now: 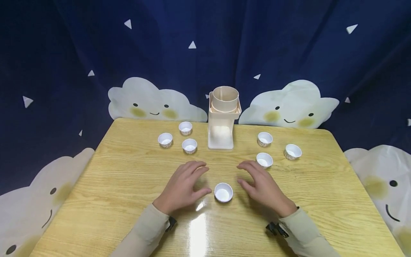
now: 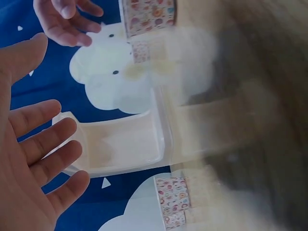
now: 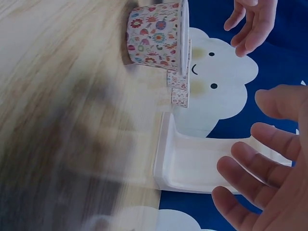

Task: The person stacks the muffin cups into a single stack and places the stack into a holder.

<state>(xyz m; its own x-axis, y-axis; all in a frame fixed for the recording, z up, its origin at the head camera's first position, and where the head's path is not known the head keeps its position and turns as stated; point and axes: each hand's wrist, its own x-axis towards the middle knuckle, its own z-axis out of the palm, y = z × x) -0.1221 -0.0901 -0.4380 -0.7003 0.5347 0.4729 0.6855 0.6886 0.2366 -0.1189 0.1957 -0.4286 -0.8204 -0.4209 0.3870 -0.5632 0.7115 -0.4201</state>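
A small paper cup, white inside, stands upright on the table between my two hands. Its outside carries a colourful floral print, seen on the nearest cup in the right wrist view. To its left my left hand hovers with loosely bent, spread fingers, the thumb tip near the rim. My right hand is held on the other side, fingers also relaxed and apart from the cup. Neither hand holds anything. Beyond them stands a cream plastic stand with a round open cylinder on top.
Three similar cups, one of them the nearer cup, stand left of the stand. Three more, including the outer cup, stand to the right. Behind the wooden table hangs a dark blue curtain with white cloud shapes before it.
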